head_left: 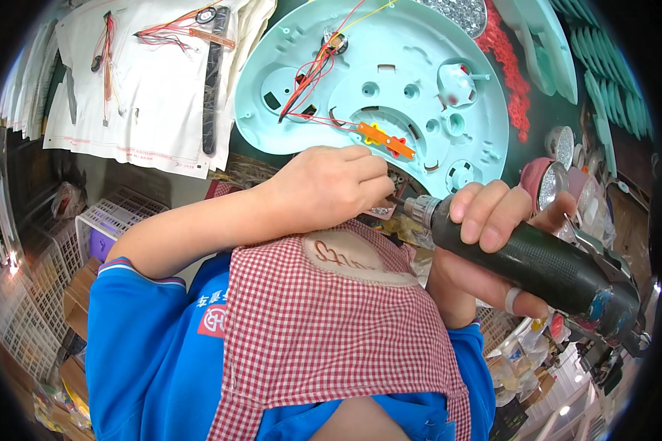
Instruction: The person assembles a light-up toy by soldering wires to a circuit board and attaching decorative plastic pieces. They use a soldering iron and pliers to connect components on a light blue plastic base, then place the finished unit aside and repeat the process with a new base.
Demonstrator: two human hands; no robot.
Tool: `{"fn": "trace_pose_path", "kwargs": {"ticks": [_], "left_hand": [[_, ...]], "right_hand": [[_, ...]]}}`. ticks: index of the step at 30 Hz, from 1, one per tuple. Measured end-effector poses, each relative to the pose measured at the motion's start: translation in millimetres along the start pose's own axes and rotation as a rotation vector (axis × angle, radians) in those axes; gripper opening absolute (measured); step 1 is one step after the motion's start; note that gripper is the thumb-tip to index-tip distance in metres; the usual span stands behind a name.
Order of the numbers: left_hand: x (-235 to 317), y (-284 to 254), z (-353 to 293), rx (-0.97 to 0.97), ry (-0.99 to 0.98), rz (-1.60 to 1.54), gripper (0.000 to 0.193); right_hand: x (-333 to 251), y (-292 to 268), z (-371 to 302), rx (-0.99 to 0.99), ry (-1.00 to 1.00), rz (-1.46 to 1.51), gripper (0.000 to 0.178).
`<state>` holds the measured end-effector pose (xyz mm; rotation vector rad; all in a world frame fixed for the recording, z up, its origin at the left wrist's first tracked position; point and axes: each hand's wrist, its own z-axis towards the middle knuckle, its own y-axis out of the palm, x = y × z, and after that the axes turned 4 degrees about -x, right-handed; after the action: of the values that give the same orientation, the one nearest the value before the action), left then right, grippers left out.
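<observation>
On our dark green bench [543,116] we see a turquoise shell [426,62] (inner side up), white sheeting [162,95], and heaped red bits [517,88].

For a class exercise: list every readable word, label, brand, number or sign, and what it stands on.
I'll point out the writing without copying it.
Apron patch: large brown lettering.
Blue shirt: white characters.
Red badge on the shirt: white sign.
White sheet: red print, too small to read.

Bright, even light | glare spots [564,410] lower right | black power screwdriver [541,268] crisp | edges bowed, rim softer, corners black
</observation>
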<state>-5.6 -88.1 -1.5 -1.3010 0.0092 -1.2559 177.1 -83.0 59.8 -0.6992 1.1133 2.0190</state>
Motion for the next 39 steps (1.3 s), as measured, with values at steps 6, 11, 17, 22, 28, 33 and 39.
{"fn": "trace_pose_path", "kwargs": {"ticks": [6, 11, 17, 22, 28, 33, 39], "left_hand": [[-5, -13, 3, 0.106, -0.05, 0.121, 0.021], [-21, -22, 11, 0.135, 0.01, 0.062, 0.021], [-28, -26, 14, 0.059, -0.244, 0.135, 0.032], [-32, -26, 13, -0.133, -0.334, 0.153, 0.034], [-33, -25, 13, -0.123, -0.358, 0.128, 0.032], [-32, -27, 10, -0.059, -0.294, 0.158, 0.027], [-82, -57, 30, 0.21, -0.235, 0.769, 0.009]], "right_hand": [[6, 2, 19, -0.032, 0.025, -0.041, 0.103], [13, -7, 36, -0.187, 0.054, 0.032, 0.1], [42, -9, 40, -0.082, -0.015, -0.055, 0.111], [69, -17, 33, -0.16, -0.022, -0.108, 0.118], [74, -17, 28, -0.165, 0.064, -0.183, 0.117], [62, -19, 36, -0.093, -0.015, -0.126, 0.12], [24, -43, 26, -0.01, -0.063, -0.183, 0.113]]}}
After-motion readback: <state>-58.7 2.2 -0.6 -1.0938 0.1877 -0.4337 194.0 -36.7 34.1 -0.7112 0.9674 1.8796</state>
